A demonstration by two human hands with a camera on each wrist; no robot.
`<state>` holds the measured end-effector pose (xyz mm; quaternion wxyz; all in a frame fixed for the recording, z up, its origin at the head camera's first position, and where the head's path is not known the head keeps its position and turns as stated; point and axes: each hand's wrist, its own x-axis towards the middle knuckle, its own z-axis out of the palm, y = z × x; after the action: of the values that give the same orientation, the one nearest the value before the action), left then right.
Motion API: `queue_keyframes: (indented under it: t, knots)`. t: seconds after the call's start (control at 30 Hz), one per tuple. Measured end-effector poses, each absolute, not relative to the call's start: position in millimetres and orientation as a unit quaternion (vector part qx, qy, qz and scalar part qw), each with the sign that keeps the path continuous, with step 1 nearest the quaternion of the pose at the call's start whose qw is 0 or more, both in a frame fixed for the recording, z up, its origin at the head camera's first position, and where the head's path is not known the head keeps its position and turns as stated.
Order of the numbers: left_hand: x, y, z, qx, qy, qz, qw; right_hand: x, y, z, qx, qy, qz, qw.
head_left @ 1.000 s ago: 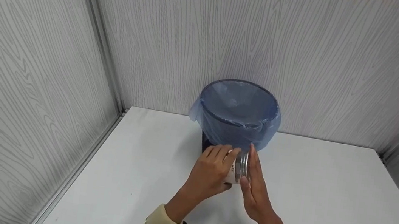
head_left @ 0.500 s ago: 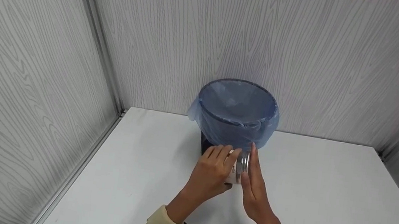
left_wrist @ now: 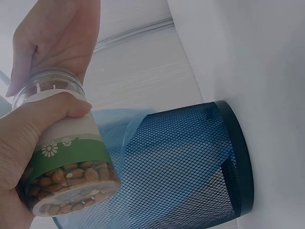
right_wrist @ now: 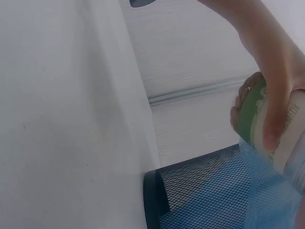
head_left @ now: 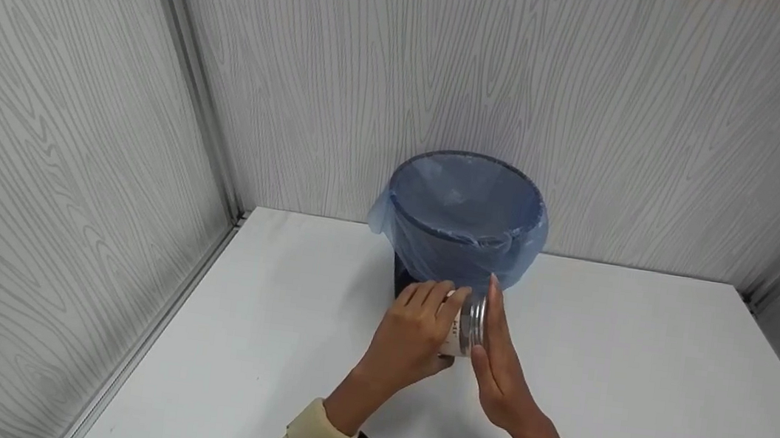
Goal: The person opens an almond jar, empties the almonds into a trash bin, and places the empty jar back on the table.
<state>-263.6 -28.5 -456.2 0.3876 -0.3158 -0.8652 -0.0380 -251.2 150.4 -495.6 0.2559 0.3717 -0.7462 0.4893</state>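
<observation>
Between both hands, the jar is gripped by the left hand; the right hand lies flat against its lid.

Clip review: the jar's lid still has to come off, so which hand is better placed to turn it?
Probably the right hand: its straight fingers and palm lie flat against the silver lid at the jar's right end. The left hand is wrapped round the jar body, so it is better suited to holding it steady beside the bin.

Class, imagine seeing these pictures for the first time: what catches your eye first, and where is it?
A jar of nuts, held sideways between two hands: the left hand grips its body, the right hand lies flat on its silver lid. Just behind stands a mesh bin lined with a blue bag.
</observation>
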Motion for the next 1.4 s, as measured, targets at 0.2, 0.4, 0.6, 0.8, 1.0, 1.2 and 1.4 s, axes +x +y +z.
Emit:
queue_keyframes:
  t: [0.2, 0.4, 0.6, 0.8, 1.0, 1.2, 1.4]
  knots:
    - [-264.0, -28.7, -456.7, -0.318, -0.864, -0.039, 0.389, -248.3, 150.3, -490.5, 0.343, -0.749, 0.510, 0.245]
    - [-263.5, -27.9, -458.5, -0.320, -0.862, -0.035, 0.391, -238.6, 147.1, -482.2, 0.270, -0.772, 0.544, 0.188]
    - [-263.4, -27.0, -460.3, -0.323, -0.862, -0.045, 0.387, -237.3, 142.5, -480.9, 0.248, -0.789, 0.530, 0.188]
    - [-266.4, -27.2, -461.2, -0.324, -0.861, -0.054, 0.388, -239.6, 143.3, -482.6, 0.261, -0.792, 0.515, 0.200]
    - [-268.4, -27.6, -460.0, -0.329, -0.861, -0.066, 0.382, -243.0, 148.5, -483.1, 0.299, -0.783, 0.504, 0.210]
    - [-267.2, -28.0, -460.3, -0.329, -0.865, -0.086, 0.370, -246.9, 155.5, -484.4, 0.353, -0.777, 0.463, 0.239]
    - [-266.9, -27.9, -460.9, -0.328, -0.868, -0.089, 0.363, -248.6, 159.1, -483.2, 0.377, -0.771, 0.452, 0.244]
